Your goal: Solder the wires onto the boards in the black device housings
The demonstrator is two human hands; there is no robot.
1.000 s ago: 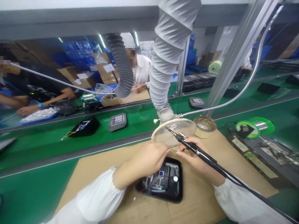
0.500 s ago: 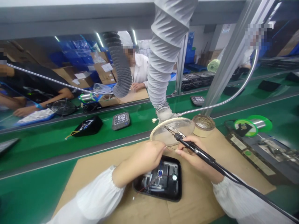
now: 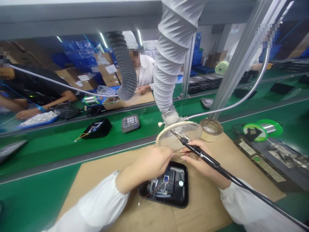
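Note:
My right hand (image 3: 202, 162) is closed round a black soldering iron (image 3: 209, 159). Its metal tip points up and left, over the clear disc of the fume hood (image 3: 189, 132). My left hand (image 3: 154, 159) is closed in a pinch, its fingertips close to those of my right hand. Thin wire (image 3: 178, 152) shows between the two hands, which pinch at it from either side. Below them lies an open black plastic housing (image 3: 182, 195) with wires, a small blue part and a round silver part inside. My left hand hides its upper left portion.
Brown cardboard (image 3: 116, 211) lies under the work. A round tip-cleaning tin (image 3: 210, 129) stands behind my right hand, and a solder reel (image 3: 263, 130) is at right. Beyond runs a green conveyor (image 3: 147, 127) carrying a display unit (image 3: 130, 123) and a black housing (image 3: 98, 129). Co-workers sit opposite.
The display units and black housing on the conveyor have shifted right. My hands stay almost in place, fingertips still together over the open housing.

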